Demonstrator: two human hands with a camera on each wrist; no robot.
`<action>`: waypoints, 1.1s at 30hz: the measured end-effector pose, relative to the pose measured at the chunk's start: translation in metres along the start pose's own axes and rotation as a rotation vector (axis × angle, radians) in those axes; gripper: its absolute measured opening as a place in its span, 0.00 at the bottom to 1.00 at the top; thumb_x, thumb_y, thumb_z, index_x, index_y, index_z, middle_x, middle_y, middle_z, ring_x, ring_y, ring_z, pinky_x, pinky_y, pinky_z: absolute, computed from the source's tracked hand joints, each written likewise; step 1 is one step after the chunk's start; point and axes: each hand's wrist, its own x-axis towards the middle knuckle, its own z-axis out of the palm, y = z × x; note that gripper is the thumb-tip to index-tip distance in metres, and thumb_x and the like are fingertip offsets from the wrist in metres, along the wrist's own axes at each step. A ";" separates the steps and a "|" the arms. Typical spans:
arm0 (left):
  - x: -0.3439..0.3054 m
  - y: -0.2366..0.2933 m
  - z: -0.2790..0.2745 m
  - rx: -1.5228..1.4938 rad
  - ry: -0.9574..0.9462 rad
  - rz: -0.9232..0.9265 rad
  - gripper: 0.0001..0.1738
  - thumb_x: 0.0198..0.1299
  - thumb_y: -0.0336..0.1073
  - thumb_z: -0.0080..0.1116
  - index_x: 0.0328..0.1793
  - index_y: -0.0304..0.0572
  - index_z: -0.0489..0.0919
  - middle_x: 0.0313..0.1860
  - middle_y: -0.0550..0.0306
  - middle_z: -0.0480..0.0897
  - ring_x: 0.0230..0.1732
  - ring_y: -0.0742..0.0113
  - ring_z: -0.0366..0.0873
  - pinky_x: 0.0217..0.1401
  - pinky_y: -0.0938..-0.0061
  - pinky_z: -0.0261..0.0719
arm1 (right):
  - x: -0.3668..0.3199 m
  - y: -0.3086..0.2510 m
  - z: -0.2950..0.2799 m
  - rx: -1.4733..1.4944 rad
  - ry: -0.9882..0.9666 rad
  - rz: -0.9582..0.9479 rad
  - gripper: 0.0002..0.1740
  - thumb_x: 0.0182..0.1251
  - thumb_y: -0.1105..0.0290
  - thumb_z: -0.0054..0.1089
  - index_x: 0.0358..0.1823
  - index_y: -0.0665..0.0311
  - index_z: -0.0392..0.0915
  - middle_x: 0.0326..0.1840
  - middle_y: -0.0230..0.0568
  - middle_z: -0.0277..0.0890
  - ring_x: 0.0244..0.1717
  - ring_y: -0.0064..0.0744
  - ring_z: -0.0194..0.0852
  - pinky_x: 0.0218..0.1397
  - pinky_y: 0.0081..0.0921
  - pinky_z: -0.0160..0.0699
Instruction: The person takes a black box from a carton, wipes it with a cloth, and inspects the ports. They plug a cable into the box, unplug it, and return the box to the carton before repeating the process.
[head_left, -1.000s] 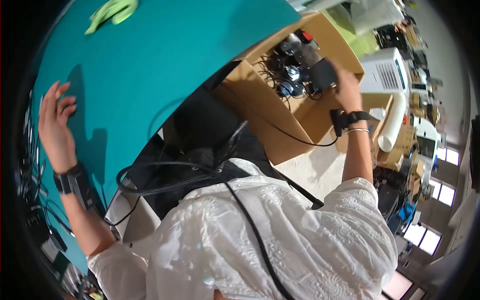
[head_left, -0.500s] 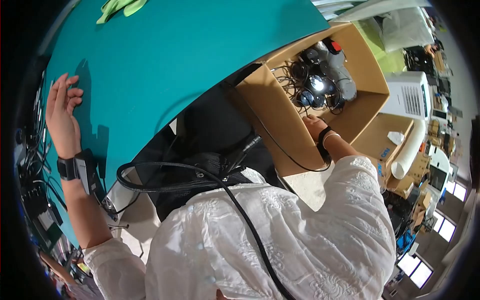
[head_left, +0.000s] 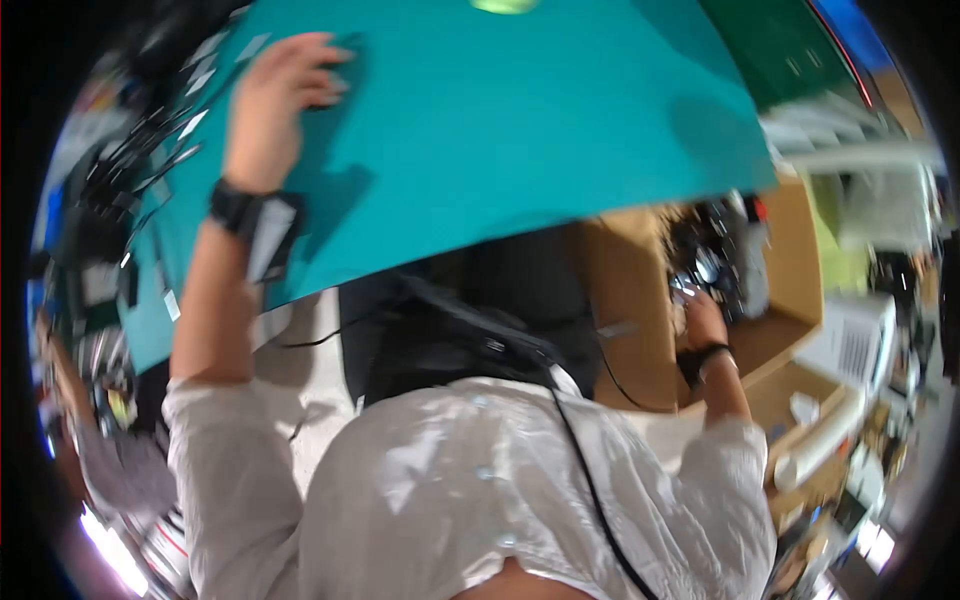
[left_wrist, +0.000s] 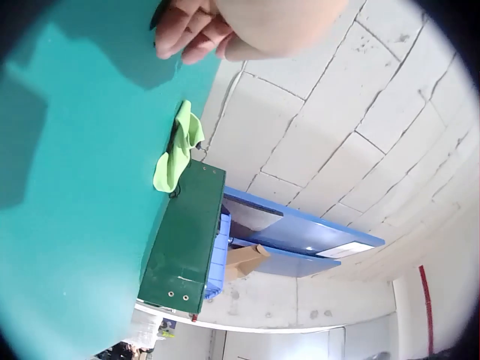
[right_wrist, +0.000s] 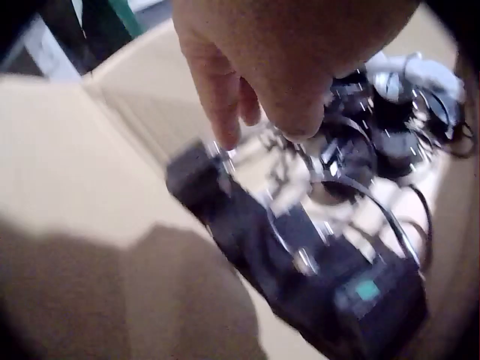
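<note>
Over the teal table (head_left: pixel 520 120), my left hand (head_left: pixel 268 115) hangs with loosely bent fingers and no object in its grasp. A dark sliver shows beside its fingertips in the left wrist view. My right hand (head_left: pixel 703 322) reaches down into a cardboard box (head_left: pixel 630 330), close to its near wall. In the right wrist view its fingers (right_wrist: pixel 219 97) point downward with nothing visible between them. Below them, black blocky items (right_wrist: pixel 285 247), one with a green patch, lie along the wall, blurred. Glossy dark rounded items with cables (right_wrist: pixel 397 142) fill the space beyond.
A light green cloth (left_wrist: pixel 176 154) lies at the table's far side, near a dark green case (left_wrist: pixel 187 232). Cables and dark devices (head_left: pixel 130 170) crowd the left edge. A black cable (head_left: pixel 590 470) runs across the white shirt. Another carton with a white roll (head_left: pixel 820 440) stands at right.
My right hand held a black box-shaped item above the carton, then went down inside by the near wall; the item is no longer in its fingers. The head view has swung, shifting everything.
</note>
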 end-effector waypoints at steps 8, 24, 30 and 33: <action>-0.053 0.066 -0.051 0.758 0.007 0.220 0.19 0.61 0.37 0.61 0.56 0.37 0.77 0.52 0.54 0.80 0.51 0.63 0.79 0.55 0.70 0.75 | 0.051 -0.099 -0.223 0.504 1.009 -0.183 0.30 0.68 0.84 0.40 0.72 0.61 0.59 0.56 0.38 0.68 0.39 0.24 0.68 0.47 0.23 0.70; -0.160 -0.021 -0.358 0.996 0.577 -0.201 0.53 0.35 0.46 0.80 0.68 0.33 0.66 0.61 0.37 0.74 0.63 0.48 0.72 0.66 0.64 0.69 | 0.238 -0.456 -0.239 0.398 0.377 -0.920 0.25 0.64 0.80 0.51 0.63 0.58 0.71 0.49 0.38 0.76 0.31 0.23 0.74 0.38 0.22 0.77; -0.160 0.027 -0.309 1.217 0.721 0.130 0.44 0.35 0.38 0.80 0.62 0.35 0.71 0.54 0.43 0.77 0.58 0.50 0.74 0.62 0.63 0.72 | 0.269 -0.440 -0.204 0.474 0.327 -0.852 0.23 0.63 0.79 0.53 0.60 0.58 0.73 0.47 0.39 0.78 0.34 0.26 0.77 0.38 0.22 0.78; -0.131 0.096 -0.249 1.344 0.837 0.397 0.42 0.37 0.37 0.78 0.63 0.39 0.72 0.55 0.47 0.76 0.57 0.51 0.73 0.61 0.64 0.70 | 0.259 -0.442 -0.220 0.530 0.371 -0.833 0.23 0.63 0.78 0.56 0.60 0.59 0.73 0.48 0.39 0.78 0.39 0.25 0.78 0.42 0.21 0.78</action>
